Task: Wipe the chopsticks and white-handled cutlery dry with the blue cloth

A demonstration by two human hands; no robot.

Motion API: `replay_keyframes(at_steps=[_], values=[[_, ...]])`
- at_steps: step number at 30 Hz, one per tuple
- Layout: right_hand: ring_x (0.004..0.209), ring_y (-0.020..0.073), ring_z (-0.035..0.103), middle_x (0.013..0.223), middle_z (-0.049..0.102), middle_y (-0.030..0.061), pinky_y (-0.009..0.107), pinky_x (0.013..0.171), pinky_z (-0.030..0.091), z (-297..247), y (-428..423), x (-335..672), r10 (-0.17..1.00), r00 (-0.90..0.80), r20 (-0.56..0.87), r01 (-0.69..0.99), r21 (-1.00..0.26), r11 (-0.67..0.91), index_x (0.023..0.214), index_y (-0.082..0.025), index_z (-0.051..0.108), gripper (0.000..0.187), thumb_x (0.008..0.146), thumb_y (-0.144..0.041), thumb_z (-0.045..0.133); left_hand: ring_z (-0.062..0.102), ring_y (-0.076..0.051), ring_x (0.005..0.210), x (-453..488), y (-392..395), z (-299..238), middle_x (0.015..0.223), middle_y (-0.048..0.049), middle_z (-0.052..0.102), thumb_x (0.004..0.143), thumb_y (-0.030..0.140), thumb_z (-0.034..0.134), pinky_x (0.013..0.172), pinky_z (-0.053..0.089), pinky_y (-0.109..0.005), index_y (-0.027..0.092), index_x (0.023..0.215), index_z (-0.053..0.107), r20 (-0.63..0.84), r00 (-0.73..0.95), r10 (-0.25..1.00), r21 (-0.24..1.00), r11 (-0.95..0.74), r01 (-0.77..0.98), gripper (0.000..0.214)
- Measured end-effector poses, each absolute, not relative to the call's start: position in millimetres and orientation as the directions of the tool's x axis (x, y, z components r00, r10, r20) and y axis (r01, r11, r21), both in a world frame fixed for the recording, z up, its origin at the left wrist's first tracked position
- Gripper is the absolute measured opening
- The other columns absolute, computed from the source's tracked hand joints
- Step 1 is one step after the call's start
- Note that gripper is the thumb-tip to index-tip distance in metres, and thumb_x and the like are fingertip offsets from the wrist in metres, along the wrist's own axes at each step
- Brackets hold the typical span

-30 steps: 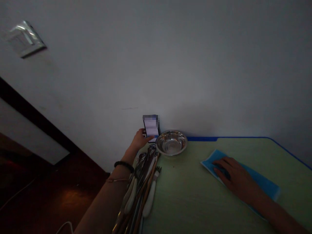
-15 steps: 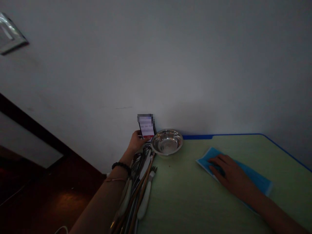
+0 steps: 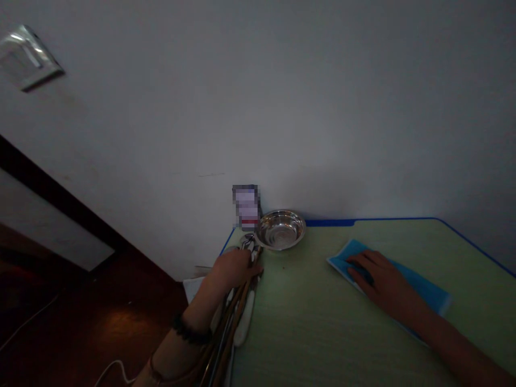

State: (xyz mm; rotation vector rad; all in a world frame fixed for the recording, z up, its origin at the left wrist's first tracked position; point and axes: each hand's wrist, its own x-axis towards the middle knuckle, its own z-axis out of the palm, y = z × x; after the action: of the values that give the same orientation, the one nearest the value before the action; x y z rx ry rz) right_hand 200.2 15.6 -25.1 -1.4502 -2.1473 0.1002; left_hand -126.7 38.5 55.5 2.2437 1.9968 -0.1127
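My left hand (image 3: 233,269) is over the bundle of cutlery (image 3: 243,317) along the table's left side, thumb apart from the fingers and reaching to the right across the handles. Whether it grips any piece is hidden. The bundle has metal heads at the far end, long brown sticks and a white-handled fork. My right hand (image 3: 381,282) rests on a blue cloth-like sheet with pale edges (image 3: 419,285), fingers bent and thumb apart. A dark patch under that palm is too dim to make out. Just beyond the cutlery sits a shiny metal bowl (image 3: 281,231).
A phone (image 3: 246,207) leans upright against the wall, left of the bowl, its screen blurred. The pale green table (image 3: 306,317) has a blue rim and meets the wall. Past its left side lie a dark floor and a white cable (image 3: 115,365).
My left hand has let go of the phone and come back toward me, down onto the cutlery. My right hand stays on the blue sheet. The view has shifted slightly.
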Motion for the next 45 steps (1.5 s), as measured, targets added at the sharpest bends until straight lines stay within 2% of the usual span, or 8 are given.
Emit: replay_keyframes(at_steps=[14,20,25,30,34,38,42,45], values=[[0.09,0.0222,0.053,0.095,0.058,0.0088,0.041,0.08,0.044,-25,16,199,0.871,-0.289,0.398,0.84,-0.33,0.43,0.101,-0.02,0.058,0.028,0.085,-0.035,0.04,0.063,-0.021,0.075,-123,38,81,0.079,-0.0105,0.067,0.084,0.02,0.032,0.065,0.044,-0.029,0.016,0.079,0.06,-0.157,0.148,0.976,-0.006,-0.151,0.988,0.029],[0.089,0.022,0.053,0.094,0.058,0.0092,0.041,0.081,0.044,-20,13,197,0.876,-0.281,0.392,0.839,-0.342,0.422,0.1,-0.018,0.059,0.029,0.085,-0.034,0.04,0.063,-0.031,0.081,-94,21,60,0.086,-0.0196,0.066,0.089,0.043,0.017,0.066,0.045,-0.041,0.012,0.09,0.061,-0.066,0.087,0.994,-0.105,-0.093,0.99,0.054],[0.089,0.0215,0.052,0.094,0.058,0.009,0.04,0.081,0.044,-19,13,198,0.87,-0.287,0.4,0.836,-0.339,0.432,0.099,-0.018,0.059,0.028,0.085,-0.033,0.04,0.063,-0.035,0.075,-60,-5,51,0.075,-0.0187,0.067,0.076,0.069,0.023,0.066,0.045,-0.044,0.013,0.074,0.067,-0.129,0.262,0.956,-0.098,-0.275,0.956,0.072],[0.09,0.0214,0.051,0.096,0.057,0.0092,0.04,0.085,0.042,-17,13,198,0.878,-0.289,0.382,0.849,-0.321,0.419,0.101,-0.017,0.058,0.028,0.086,-0.033,0.04,0.064,-0.031,0.074,-39,-13,44,0.077,-0.0169,0.068,0.078,0.044,0.042,0.068,0.045,-0.042,0.013,0.076,0.068,-0.18,0.315,0.932,-0.047,-0.328,0.944,0.041],[0.09,0.0218,0.051,0.096,0.058,0.0095,0.041,0.085,0.041,-17,13,197,0.885,-0.283,0.37,0.84,-0.349,0.415,0.101,-0.018,0.059,0.029,0.085,-0.033,0.04,0.063,-0.033,0.077,-37,-12,42,0.078,-0.0199,0.067,0.07,0.025,0.048,0.07,0.045,-0.045,0.009,0.072,0.066,-0.212,0.312,0.926,0.06,-0.306,0.95,0.024],[0.09,0.0226,0.052,0.094,0.058,0.0101,0.041,0.083,0.041,-17,14,199,0.893,-0.27,0.359,0.804,-0.427,0.415,0.097,-0.016,0.06,0.028,0.085,-0.032,0.041,0.064,-0.028,0.07,-41,-5,61,0.071,-0.0147,0.066,0.07,0.025,0.05,0.064,0.048,-0.038,0.012,0.067,0.057,-0.221,0.336,0.915,0.291,-0.267,0.919,0.015],[0.08,0.0195,0.055,0.088,0.059,0.0083,0.035,0.075,0.043,2,18,210,0.924,-0.095,0.371,0.676,-0.657,0.333,0.091,-0.016,0.06,0.027,0.083,-0.036,0.043,0.057,-0.012,0.043,-27,11,91,0.054,0.002,0.056,0.087,0.032,0.024,0.042,0.044,-0.02,0.018,0.083,0.043,-0.181,0.444,0.878,0.649,-0.232,0.724,0.024],[0.071,0.0168,0.055,0.082,0.061,0.005,0.031,0.067,0.042,36,23,219,0.943,0.133,0.306,0.465,-0.859,0.214,0.091,-0.018,0.06,0.03,0.08,-0.042,0.046,0.044,-0.006,0.036,-3,20,103,0.056,0.0077,0.041,0.089,0.038,0.014,0.034,0.035,-0.015,0.021,0.086,0.036,-0.061,0.435,0.899,0.812,-0.209,0.545,0.028]])
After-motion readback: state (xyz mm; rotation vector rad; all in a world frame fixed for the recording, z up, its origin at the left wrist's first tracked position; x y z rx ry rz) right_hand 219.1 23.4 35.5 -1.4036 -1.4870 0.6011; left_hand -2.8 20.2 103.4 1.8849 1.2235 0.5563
